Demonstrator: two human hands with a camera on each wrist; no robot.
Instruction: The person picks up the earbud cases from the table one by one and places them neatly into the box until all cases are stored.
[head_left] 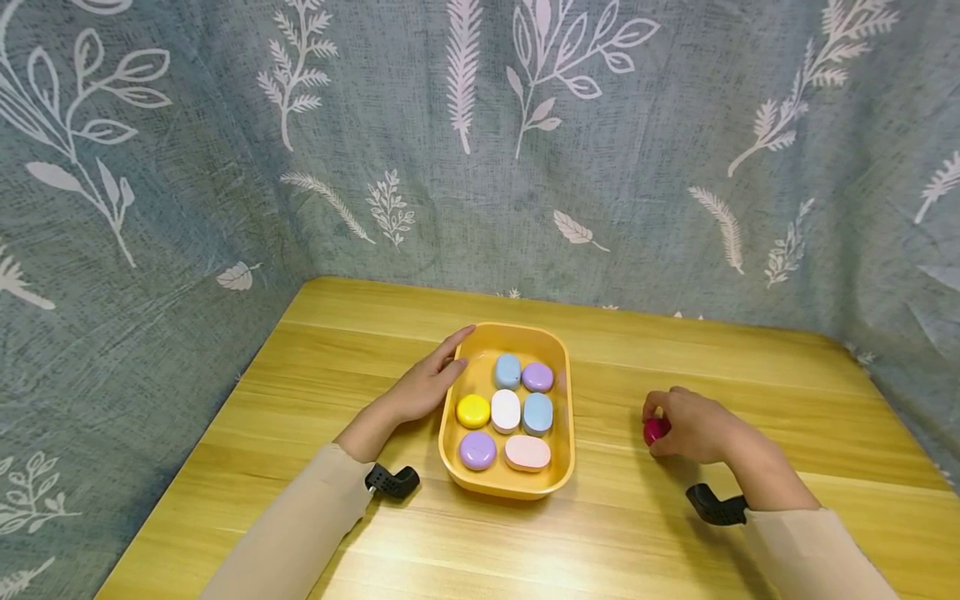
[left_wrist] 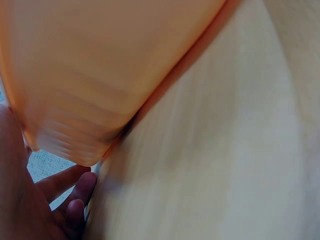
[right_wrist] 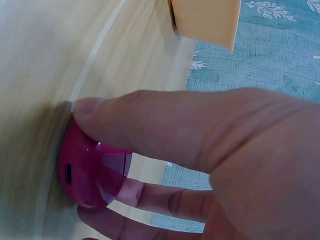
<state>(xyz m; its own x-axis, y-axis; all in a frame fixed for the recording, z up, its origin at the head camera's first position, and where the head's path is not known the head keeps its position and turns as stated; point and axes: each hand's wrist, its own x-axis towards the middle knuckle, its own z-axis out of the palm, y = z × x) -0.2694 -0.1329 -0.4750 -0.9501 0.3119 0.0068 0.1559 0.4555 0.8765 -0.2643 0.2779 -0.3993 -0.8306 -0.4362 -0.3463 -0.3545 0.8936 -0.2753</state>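
Note:
A magenta earbud charging case (right_wrist: pixel 90 165) lies on the wooden table, its charging slot facing the camera in the right wrist view. My right hand (head_left: pixel 693 425) pinches this case between thumb and fingers. To the left is a yellow plastic bin (head_left: pixel 564 417), whose left wall my left hand (head_left: pixel 416 387) holds, thumb over the rim and fingers along the outside. Inside the bin sit several similar rounded cases: a yellow one (head_left: pixel 473 412), a white one (head_left: pixel 506 411), a pink one (head_left: pixel 527 453), plus blue (head_left: pixel 537 414) and purple ones (head_left: pixel 477 450).
Both hands work over a wood-grain table (head_left: pixel 615 533). A blue-grey curtain (head_left: pixel 420 167) with white leaf prints hangs behind the table and along its sides. Black camera mounts (head_left: pixel 393 482) are strapped to both wrists.

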